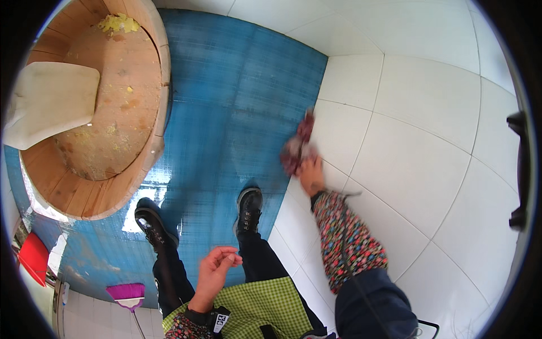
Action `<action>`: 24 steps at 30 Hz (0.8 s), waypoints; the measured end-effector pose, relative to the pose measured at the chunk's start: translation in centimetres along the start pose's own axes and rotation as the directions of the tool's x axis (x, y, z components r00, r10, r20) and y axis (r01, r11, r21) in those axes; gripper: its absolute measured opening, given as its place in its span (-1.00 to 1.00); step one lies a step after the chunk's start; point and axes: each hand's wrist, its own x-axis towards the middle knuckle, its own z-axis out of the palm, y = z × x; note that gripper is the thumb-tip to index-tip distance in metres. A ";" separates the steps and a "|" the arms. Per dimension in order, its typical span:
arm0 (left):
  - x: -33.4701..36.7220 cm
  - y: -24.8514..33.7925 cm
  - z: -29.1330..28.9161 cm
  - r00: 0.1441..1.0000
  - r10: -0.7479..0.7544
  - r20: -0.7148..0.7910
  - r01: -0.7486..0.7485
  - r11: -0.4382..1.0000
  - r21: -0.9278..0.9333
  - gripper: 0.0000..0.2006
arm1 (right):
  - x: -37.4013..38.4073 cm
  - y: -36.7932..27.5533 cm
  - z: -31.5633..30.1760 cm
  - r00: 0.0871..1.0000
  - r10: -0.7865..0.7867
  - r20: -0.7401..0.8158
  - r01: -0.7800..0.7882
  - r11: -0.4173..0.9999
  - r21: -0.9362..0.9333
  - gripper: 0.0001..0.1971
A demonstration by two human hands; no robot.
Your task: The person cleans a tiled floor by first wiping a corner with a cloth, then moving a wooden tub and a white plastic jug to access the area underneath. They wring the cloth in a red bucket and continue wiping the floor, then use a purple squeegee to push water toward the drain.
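Observation:
My right hand (311, 176) is stretched out to the lower part of the white tiled wall (395, 169), its fingers closed on a dark red, patterned cloth (297, 151). The cloth lies against the tiles near where they meet the blue floor, and it is a little blurred. In front of my green checked apron (254, 311) my left hand (219, 268) hangs in the air with its fingers curled and the thumb near them. Nothing shows in it.
A large round wooden tub (161, 73) with yellow scraps stands at the far left, a pale board (53, 96) leaning in it. The blue floor (226, 68) shines wet. A purple broom (126, 292) and a red dustpan-like piece (34, 259) are at the lower left.

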 end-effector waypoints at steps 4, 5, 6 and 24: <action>-0.3 -0.3 -0.2 0.999 -0.031 -0.045 0.031 1.000 0.000 -0.80 | -5.7 -6.3 1.9 0.984 -0.173 0.027 0.164 0.965 0.206 -0.79; -0.4 -0.3 -0.2 0.999 -0.008 -0.046 0.007 1.000 -0.020 -0.81 | -5.9 -6.1 1.5 0.982 -0.186 0.020 0.173 0.947 0.272 -0.83; -0.6 -0.2 -0.2 0.999 -0.014 -0.049 0.012 1.000 -0.027 -0.82 | -5.7 -5.3 0.9 0.979 -0.203 0.000 0.191 0.920 0.342 -0.86; -1.2 4.2 -0.1 0.991 -0.135 -0.014 0.134 0.989 -0.060 -0.78 | 14.3 -1.3 -3.8 0.683 0.710 -0.171 -0.236 0.436 0.868 -0.14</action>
